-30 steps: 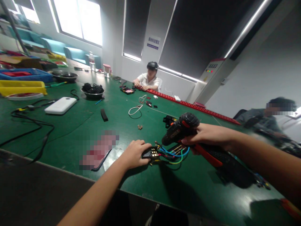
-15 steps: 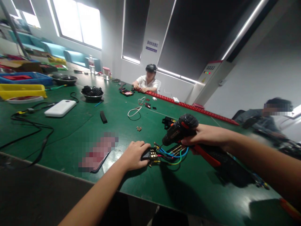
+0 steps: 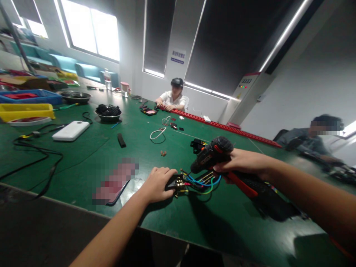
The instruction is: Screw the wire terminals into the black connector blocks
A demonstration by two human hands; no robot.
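My left hand (image 3: pixel 160 185) is closed round a small black part with brass terminals (image 3: pixel 179 183), holding it on the green table (image 3: pixel 111 226). Blue, green and red wires (image 3: pixel 205 184) run from that part to the right. In my right hand (image 3: pixel 241 163) is a black and orange power drill (image 3: pixel 213 154), tilted, its nose pointing down and left toward the terminals. Whether its tip touches them I cannot tell. A small heap of brass screws (image 3: pixel 163 153) lies beyond my left hand. Another black part (image 3: pixel 197 145) sits behind the drill's nose.
A phone (image 3: pixel 116 183) lies left of my left hand. Farther left are a white power bank (image 3: pixel 71 131), black cables (image 3: pixel 50 152) and a metal bowl of black parts (image 3: pixel 108 113). One person (image 3: pixel 174 98) sits across the table, another (image 3: pixel 314 139) at the right.
The view has shifted very slightly. Both hands, the drill and the wired part stay in nearly the same places.
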